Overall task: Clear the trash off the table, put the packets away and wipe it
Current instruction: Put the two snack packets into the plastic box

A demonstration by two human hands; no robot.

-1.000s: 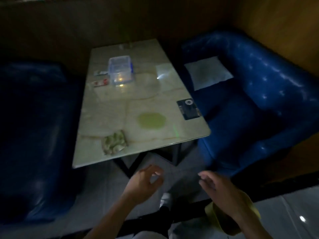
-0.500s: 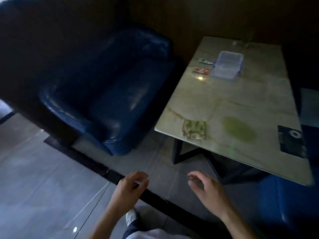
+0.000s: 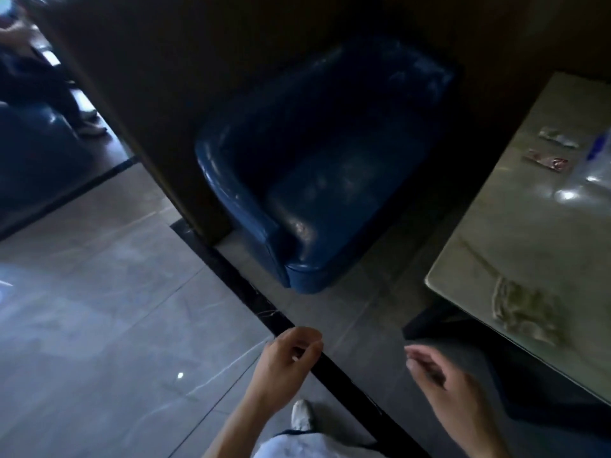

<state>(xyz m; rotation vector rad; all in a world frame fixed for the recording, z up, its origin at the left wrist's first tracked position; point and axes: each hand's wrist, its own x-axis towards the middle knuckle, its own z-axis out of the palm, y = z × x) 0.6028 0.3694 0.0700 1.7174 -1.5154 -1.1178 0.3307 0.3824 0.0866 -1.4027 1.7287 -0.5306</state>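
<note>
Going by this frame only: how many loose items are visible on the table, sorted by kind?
Small packets: 2, a pale one and a red one, near the far edge.
Crumpled greenish wrapper: 1, at the near corner.
Clear container: 1, cut off by the frame edge.
Total: 4 on the table.

armchair (image 3: 330, 166) left of table (image 3: 515, 233); packets (image 3: 547, 161) on its far side

A single head-worn camera looks steeply down and forward from standing height. The floor (image 3: 99, 325) and a blue chair (image 3: 314, 166) fill the middle of the frame, with the table (image 3: 515, 246) cut off at the right edge. Both hands (image 3: 287, 361) sit low and close to the lens, and no second view shares the scene.
</note>
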